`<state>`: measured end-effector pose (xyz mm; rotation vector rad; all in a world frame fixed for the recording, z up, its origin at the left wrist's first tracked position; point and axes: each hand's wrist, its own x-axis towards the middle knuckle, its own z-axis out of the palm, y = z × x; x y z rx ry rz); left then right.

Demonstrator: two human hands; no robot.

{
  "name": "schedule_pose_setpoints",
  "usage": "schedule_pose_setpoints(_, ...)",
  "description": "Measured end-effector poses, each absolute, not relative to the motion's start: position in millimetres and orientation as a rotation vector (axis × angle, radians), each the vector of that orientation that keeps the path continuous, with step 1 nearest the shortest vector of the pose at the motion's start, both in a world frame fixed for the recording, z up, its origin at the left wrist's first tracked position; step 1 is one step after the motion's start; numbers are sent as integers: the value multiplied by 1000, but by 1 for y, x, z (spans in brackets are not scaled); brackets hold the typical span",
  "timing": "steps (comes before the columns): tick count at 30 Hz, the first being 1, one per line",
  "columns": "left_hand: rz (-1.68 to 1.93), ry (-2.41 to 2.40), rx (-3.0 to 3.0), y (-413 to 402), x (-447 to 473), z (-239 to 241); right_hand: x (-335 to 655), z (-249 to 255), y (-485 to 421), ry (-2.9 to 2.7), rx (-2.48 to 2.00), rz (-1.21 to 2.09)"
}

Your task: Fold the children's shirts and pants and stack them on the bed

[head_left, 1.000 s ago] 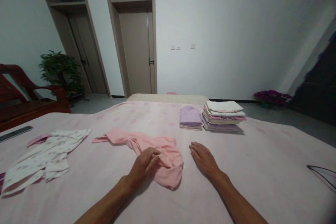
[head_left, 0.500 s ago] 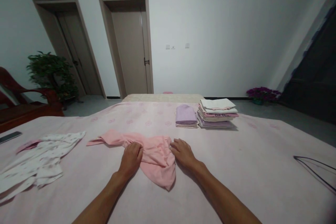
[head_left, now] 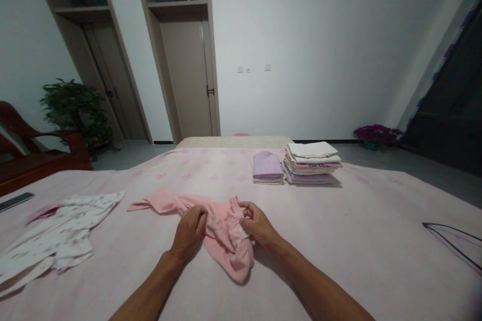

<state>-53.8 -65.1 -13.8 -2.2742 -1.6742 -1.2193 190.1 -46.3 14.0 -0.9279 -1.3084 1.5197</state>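
Observation:
A crumpled pink garment [head_left: 224,233] lies on the pale pink bedspread [head_left: 324,261], with one narrow end stretching to the left. My left hand [head_left: 191,228] is closed on the middle of its cloth, fingers curled over a fold. At the garment's right edge, my right hand [head_left: 258,223] pinches the fabric between thumb and fingers and holds a fold up. A small white tag shows beside my right thumb. The exact kind of garment cannot be made out from its bunched shape.
Folded clothes [head_left: 312,163] form a stack at the back right, beside a smaller purple folded pile [head_left: 267,166]. To the left lie a white patterned garment [head_left: 71,228] and a phone [head_left: 15,201]. A black wire loop [head_left: 448,241] rests at the right.
My right hand has turned and closed from resting on the garment's edge to pinching it, lifting a fold. The cloth on that side is more bunched. The left hand keeps its grip.

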Motion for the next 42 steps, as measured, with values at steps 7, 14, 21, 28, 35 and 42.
schedule_pose_setpoints(7, -1333, -1580, -2303, -64, -57, -18, 321, 45, -23, -1124, -984, 1338)
schedule_pose_setpoints(14, -1287, -1628, -2216, -59, -62, -26, 449, -9, -3, -1004, -1525, 983)
schedule_pose_setpoints(21, -1029, -1884, -2020, -46, -64, -29, 444, -20, 6, -1319, -1517, 923)
schedule_pose_setpoints(28, -736, -2011, -2191, -36, -64, -28, 438, -12, -3, -1311, -1490, 942)
schedule_pose_setpoints(35, -316, -2243, -2285, -58, -76, 13, 441, -13, -4, -1185, -1512, 985)
schedule_pose_setpoints(42, -146, -2422, -2893, -74, -122, 57, 444, -4, -11, -1239, -1329, 1252)
